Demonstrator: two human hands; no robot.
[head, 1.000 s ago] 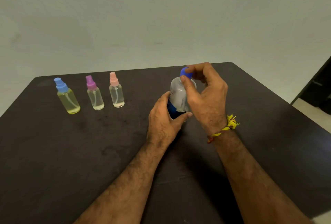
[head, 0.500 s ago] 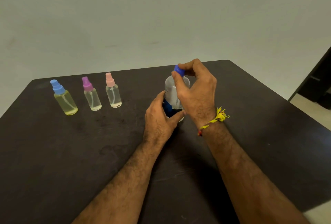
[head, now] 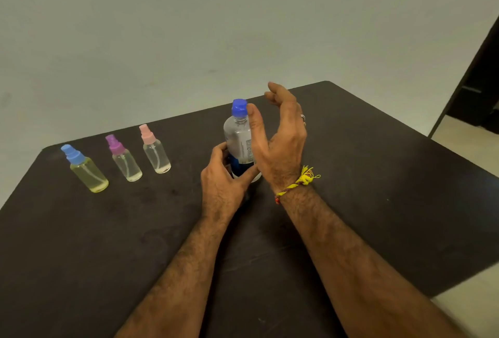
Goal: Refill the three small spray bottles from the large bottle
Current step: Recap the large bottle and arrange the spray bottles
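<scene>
Fingers of the left hand (head: 225,181) were curled round the lower part of the large clear plastic bottle (head: 239,139), the thumb lying across its dark blue label, so that hand gripped the bottle where it stood upright on the dark matte table (head: 378,175). Fingers of the right hand (head: 280,143) were loosely spread and slightly bent, holding nothing; the thumb stood just beside the bottle's blue screw cap (head: 239,107), which sat on the neck, while the other fingers were raised apart from it on the far side. A yellow thread band (head: 301,182) circled the right wrist, and a ring showed on one finger. Well to the left of the left fingers, three small spray bottles stood in a row: a clear pink-topped spray bottle (head: 155,150) nearest, then a clear purple-topped spray bottle (head: 124,159), then a blue-topped spray bottle of yellowish liquid (head: 86,170) farthest. All three had their tops on.
</scene>
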